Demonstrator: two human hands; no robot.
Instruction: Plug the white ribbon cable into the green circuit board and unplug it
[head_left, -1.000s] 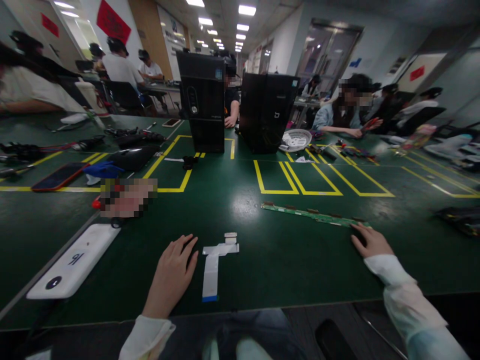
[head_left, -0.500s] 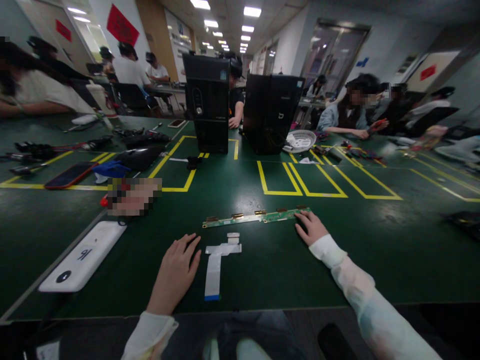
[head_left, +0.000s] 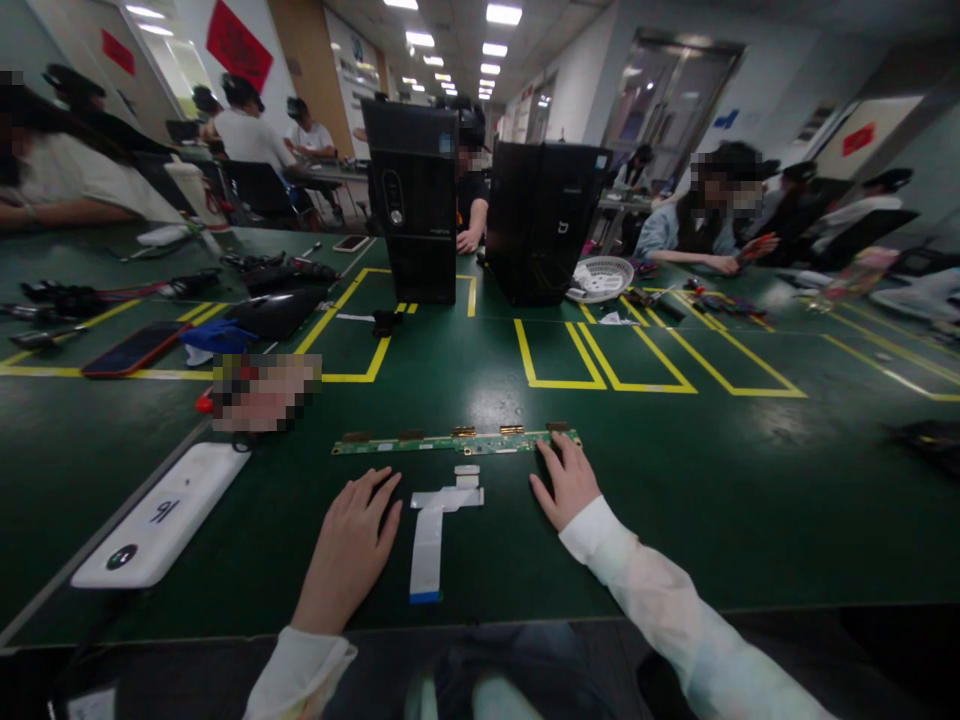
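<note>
A long, narrow green circuit board (head_left: 420, 444) with several gold-brown tabs along its far edge lies across the table in front of me. My right hand (head_left: 568, 482) rests at its right end, fingers apart, fingertips on or right against the board. Below the board's middle lies a white flat ribbon cable (head_left: 428, 550) with a blue end, bent in an L shape. Just left of the cable, my left hand (head_left: 354, 530) lies on the table with its fingers stretched out, holding nothing and apart from both cable and board.
At the left lies a white power bank-like device (head_left: 165, 515). Two black computer towers (head_left: 412, 200) stand at the back, beside a white basket (head_left: 600, 278). A phone (head_left: 136, 350), a blue cloth-like item (head_left: 219, 338) and cables are at far left. Several people sit around.
The circuit board has slid left and straightened, now lying nearly level across. My right hand has moved left with it. My left hand and the ribbon cable have stayed put.
</note>
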